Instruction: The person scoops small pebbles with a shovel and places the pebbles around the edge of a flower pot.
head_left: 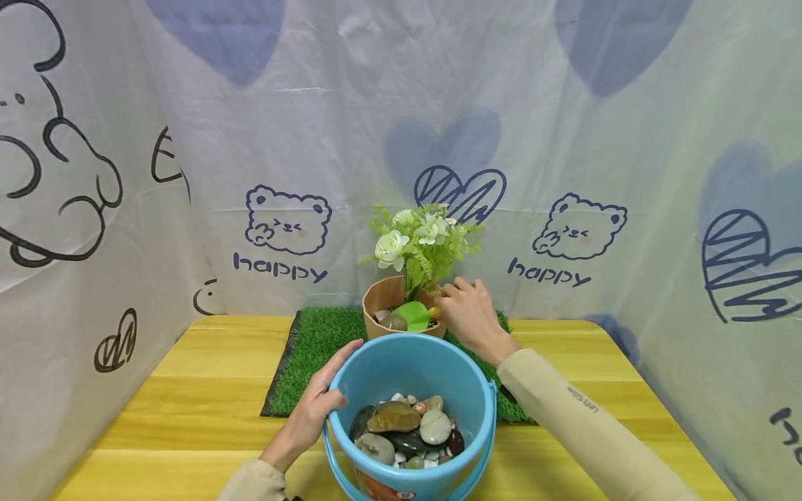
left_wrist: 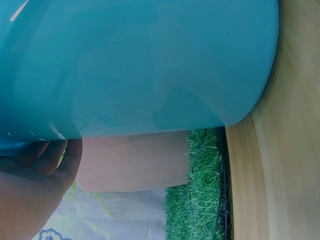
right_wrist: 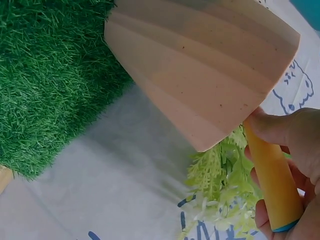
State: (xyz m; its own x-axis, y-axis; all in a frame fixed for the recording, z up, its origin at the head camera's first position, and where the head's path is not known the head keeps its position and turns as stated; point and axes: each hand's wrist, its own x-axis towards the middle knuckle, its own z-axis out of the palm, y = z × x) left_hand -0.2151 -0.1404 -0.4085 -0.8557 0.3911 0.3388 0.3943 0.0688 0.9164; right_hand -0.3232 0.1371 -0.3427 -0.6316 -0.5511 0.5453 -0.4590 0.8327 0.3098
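My right hand grips the yellow handle of a small toy shovel, whose green blade dips inside the tan flowerpot. White artificial flowers with light green leaves stand in that pot, and stones lie beside the blade. In front of it is a light blue bucket with large and small stones inside. My left hand holds the bucket's left rim, thumb at the edge and fingers along the outside. In the left wrist view the bucket wall hides part of the fingers.
A green artificial grass mat lies under the flowerpot on the yellow wood-grain table. The blue handle of the bucket hangs down around its front. A white curtain with printed bears and hearts encloses the back and sides.
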